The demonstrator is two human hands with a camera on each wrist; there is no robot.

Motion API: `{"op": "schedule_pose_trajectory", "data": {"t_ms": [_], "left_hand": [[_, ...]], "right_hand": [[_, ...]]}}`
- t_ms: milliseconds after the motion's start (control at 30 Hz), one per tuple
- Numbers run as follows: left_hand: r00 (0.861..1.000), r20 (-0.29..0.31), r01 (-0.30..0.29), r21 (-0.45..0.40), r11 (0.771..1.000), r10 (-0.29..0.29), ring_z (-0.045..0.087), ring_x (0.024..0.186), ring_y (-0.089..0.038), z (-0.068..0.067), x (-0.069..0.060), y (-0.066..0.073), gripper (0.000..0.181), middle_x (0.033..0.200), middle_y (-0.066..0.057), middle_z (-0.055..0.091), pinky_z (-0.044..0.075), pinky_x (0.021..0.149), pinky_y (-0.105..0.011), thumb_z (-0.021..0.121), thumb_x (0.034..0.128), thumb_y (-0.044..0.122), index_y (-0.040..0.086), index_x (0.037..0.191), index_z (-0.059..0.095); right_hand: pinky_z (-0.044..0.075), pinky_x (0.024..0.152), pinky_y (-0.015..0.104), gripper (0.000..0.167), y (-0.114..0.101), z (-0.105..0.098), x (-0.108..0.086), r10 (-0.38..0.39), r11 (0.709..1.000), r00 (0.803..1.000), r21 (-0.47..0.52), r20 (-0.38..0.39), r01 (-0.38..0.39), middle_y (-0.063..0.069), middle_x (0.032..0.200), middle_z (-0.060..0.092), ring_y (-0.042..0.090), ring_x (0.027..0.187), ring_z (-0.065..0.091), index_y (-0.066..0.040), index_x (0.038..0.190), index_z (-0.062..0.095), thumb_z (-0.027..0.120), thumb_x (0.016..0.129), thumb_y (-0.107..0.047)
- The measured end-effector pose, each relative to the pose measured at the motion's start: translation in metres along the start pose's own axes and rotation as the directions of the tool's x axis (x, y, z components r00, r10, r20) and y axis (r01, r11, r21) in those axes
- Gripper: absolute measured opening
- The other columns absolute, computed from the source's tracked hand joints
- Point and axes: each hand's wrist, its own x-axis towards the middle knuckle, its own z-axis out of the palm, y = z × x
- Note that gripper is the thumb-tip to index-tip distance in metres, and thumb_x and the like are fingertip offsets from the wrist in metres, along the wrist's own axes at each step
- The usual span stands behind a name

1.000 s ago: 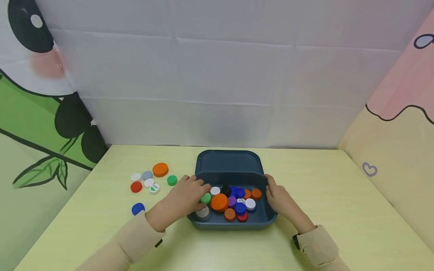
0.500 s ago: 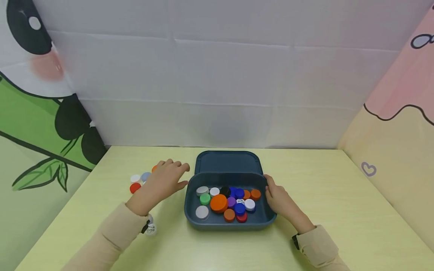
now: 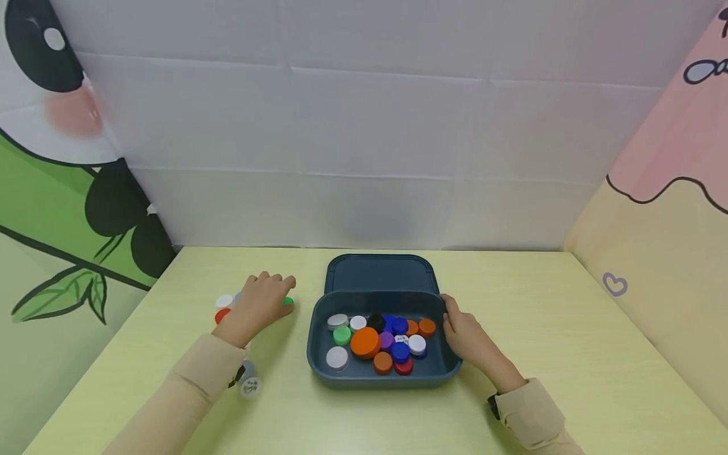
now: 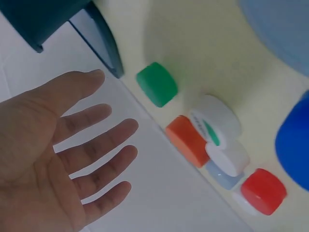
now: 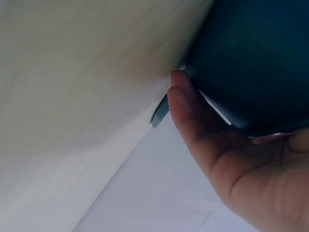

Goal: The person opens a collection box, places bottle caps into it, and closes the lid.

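My left hand (image 3: pixel 258 306) hovers over the table at left, fingers spread and holding nothing. Just beyond its thumb lies a green bottle cap (image 3: pixel 289 301), whose side shows in the left wrist view. My right hand (image 3: pixel 469 332) grips the right wall of a dark blue box (image 3: pixel 392 381), fingers against the outside in the right wrist view. Loose caps fill the box's middle, among them a large orange cap (image 3: pixel 365 342), a black cap (image 3: pixel 376 322), a light green cap (image 3: pixel 342 335) and a white cap (image 3: pixel 337 357).
Behind the box lies its dark lid (image 3: pixel 380 273). Near the left hand are a red cap (image 4: pixel 263 192), an orange cap (image 4: pixel 187 140), white caps and a blue cap (image 4: pixel 295 145). A printed white cap (image 3: pixel 250 387) lies by the left sleeve. A draped wall stands behind.
My left hand has left the box's left side and moved left toward the loose caps. A pale cap it had covered now shows inside the box. My right hand stays put.
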Motion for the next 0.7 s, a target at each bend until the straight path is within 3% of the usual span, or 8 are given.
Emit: {"op": "schedule_pose_trajectory", "data": {"t_ms": [367,700], "left_hand": [[0.998,0.066,-0.007,0.017,1.0,0.006,0.055,0.079,-0.034,0.022,0.006,-0.005,0.024,0.084,-0.011,0.061,0.046,0.071,-0.05,0.069,0.0752,0.016,0.009,0.095,0.059],[0.996,0.083,-0.036,0.035,0.999,0.033,0.054,0.068,-0.028,0.022,0.005,-0.003,0.019,0.076,-0.009,0.06,0.046,0.067,-0.044,0.072,0.0741,0.012,0.009,0.085,0.057]], "right_hand": [[0.051,0.062,0.038,0.04,0.0,0.001,0.001,-0.003,1.0,1.0,0.002,-0.007,0.003,0.03,0.104,0.06,0.025,0.075,0.062,0.005,0.132,0.034,0.041,0.093,-0.006],[0.05,0.06,0.035,0.041,0.0,0.001,0.002,0.015,1.0,1.0,0.007,0.004,-0.015,0.029,0.103,0.06,0.023,0.071,0.06,0.005,0.132,0.034,0.041,0.093,-0.006]]}}
